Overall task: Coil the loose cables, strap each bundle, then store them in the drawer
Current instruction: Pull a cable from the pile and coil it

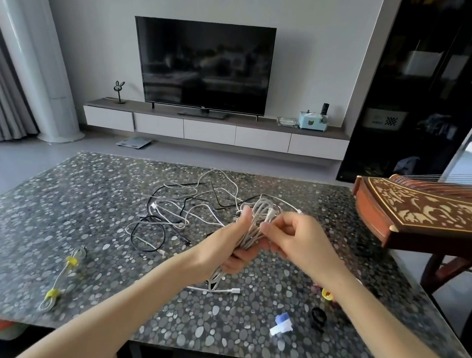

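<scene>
My left hand [230,243] grips a coiled bundle of white cable [261,216] upright above the pebble-patterned table [53,204]. My right hand [295,238] pinches the strands of that same coil from the right. The cable's tail with a white plug [234,290] trails on the table below my hands. A tangle of loose white and black cables [180,205] lies behind. A finished white bundle with two yellow straps [61,277] lies at the left. A blue-and-white strap [281,323], a black strap [318,316] and a yellow strap [327,294] lie at the right.
A wooden zither [427,211] on a stand overhangs the table's right side. Beyond the table is a TV [205,66] on a low white cabinet with drawers [210,131]. A dark glass cupboard [427,96] stands at the right.
</scene>
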Demonstrator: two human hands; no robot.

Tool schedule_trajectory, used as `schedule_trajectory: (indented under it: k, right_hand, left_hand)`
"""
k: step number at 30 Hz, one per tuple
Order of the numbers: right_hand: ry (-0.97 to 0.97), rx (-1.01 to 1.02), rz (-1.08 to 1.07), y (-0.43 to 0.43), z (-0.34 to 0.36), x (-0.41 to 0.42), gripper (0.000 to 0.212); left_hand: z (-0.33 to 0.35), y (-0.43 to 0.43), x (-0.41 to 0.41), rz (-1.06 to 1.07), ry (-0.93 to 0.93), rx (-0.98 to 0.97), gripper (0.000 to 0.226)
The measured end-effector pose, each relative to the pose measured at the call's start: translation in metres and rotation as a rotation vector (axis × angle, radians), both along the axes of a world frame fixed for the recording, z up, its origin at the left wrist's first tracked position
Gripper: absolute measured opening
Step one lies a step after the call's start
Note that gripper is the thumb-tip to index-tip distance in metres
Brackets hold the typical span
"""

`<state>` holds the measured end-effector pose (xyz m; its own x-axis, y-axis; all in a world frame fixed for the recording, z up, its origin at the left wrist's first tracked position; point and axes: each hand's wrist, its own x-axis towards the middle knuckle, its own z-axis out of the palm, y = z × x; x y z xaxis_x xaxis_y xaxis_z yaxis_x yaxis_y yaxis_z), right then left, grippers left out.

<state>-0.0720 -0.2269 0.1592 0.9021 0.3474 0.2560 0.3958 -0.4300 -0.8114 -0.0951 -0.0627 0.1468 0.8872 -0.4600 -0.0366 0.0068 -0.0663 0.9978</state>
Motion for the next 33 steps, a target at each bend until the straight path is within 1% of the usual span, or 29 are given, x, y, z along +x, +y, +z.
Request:
schedule_trajectory:
  k: [2, 3, 5, 6, 7, 8, 9, 12, 13, 15, 17, 18, 20, 22, 24, 26, 27, 28, 29, 30, 31, 32, 33]
  right_hand:
    - [0.041, 0.183, -0.027, -0.001, -0.013, -0.006, 0.025]
    - [0.118, 0.294, -0.016, -0.002, -0.017, -0.007, 0.033]
    - [0.341, 0.490, 0.079, -0.007, -0.022, -0.008, 0.056]
    - [0.408, 0.508, 0.127, -0.010, -0.023, -0.007, 0.066]
    - [0.426, 0.480, 0.161, -0.013, -0.025, -0.006, 0.070]
    - [0.413, 0.442, 0.180, -0.015, -0.026, -0.006, 0.069]
    - [0.378, 0.409, 0.184, -0.016, -0.028, -0.006, 0.063]
    - [0.287, 0.376, 0.173, -0.018, -0.041, -0.011, 0.030]
    - [0.285, 0.388, 0.168, -0.020, -0.048, -0.015, 0.023]
    - [0.308, 0.432, 0.154, -0.022, -0.061, -0.024, 0.015]
    - [0.358, 0.507, 0.110, -0.027, -0.076, -0.030, 0.014]
    - [0.385, 0.543, 0.093, -0.029, -0.083, -0.033, 0.014]
    - [0.410, 0.555, 0.074, -0.033, -0.095, -0.038, 0.015]
    - [0.391, 0.494, 0.096, -0.037, -0.107, -0.041, 0.018]
    - [0.351, 0.396, 0.135, -0.041, -0.113, -0.042, 0.020]
    - [0.308, 0.302, 0.137, -0.046, -0.118, -0.038, 0.017]
    - [0.304, 0.285, 0.126, -0.049, -0.119, -0.035, 0.013]
    - [0.323, 0.310, 0.122, -0.053, -0.118, -0.031, 0.007]
    - [0.357, 0.361, 0.113, -0.057, -0.119, -0.027, 0.012]
    - [0.391, 0.404, 0.086, -0.061, -0.121, -0.022, 0.026]
    - [0.393, 0.389, 0.023, -0.066, -0.125, -0.018, 0.035]
    - [0.342, 0.313, -0.073, -0.070, -0.131, -0.015, 0.035]
    - [0.256, 0.202, -0.169, -0.073, -0.139, -0.013, 0.026]
  left_hand:
    - [-0.008, -0.003, 0.000, 0.087, -0.018, -0.046, 0.073]
    - [-0.012, -0.004, 0.000, 0.123, -0.023, -0.056, 0.069]
    - [-0.016, -0.007, -0.002, 0.159, -0.035, -0.026, 0.058]
    - [-0.018, -0.008, -0.003, 0.157, -0.055, 0.005, 0.054]
    - [-0.021, -0.009, -0.003, 0.152, -0.091, 0.050, 0.051]
    - [-0.023, -0.009, -0.003, 0.154, -0.152, 0.131, 0.049]
    - [-0.025, -0.009, -0.002, 0.159, -0.235, 0.265, 0.048]
    - [-0.034, -0.006, 0.002, 0.150, -0.517, 0.749, 0.041]
    - [-0.039, -0.005, 0.002, 0.142, -0.569, 0.834, 0.043]
    - [-0.049, -0.007, 0.000, 0.112, -0.595, 0.849, 0.045]
    - [-0.061, -0.013, -0.002, 0.043, -0.493, 0.747, 0.035]
    - [-0.067, -0.016, -0.002, 0.000, -0.391, 0.650, 0.032]
    - [-0.073, -0.020, -0.002, -0.107, -0.174, 0.475, 0.035]
    - [-0.071, -0.021, 0.000, -0.269, -0.037, 0.459, 0.031]
    - [-0.067, -0.020, 0.006, -0.421, 0.037, 0.500, 0.029]
    - [-0.069, -0.024, 0.010, -0.468, 0.082, 0.491, 0.026]
    - [-0.071, -0.029, 0.011, -0.437, 0.101, 0.463, 0.025]
    - [-0.075, -0.035, 0.011, -0.377, 0.121, 0.426, 0.025]
    - [-0.079, -0.039, 0.012, -0.290, 0.139, 0.399, 0.028]
    - [-0.084, -0.043, 0.015, -0.176, 0.152, 0.396, 0.030]
    - [-0.089, -0.045, 0.020, -0.048, 0.151, 0.423, 0.032]
    - [-0.093, -0.044, 0.024, 0.084, 0.136, 0.464, 0.034]
    - [-0.098, -0.043, 0.029, 0.200, 0.127, 0.491, 0.033]
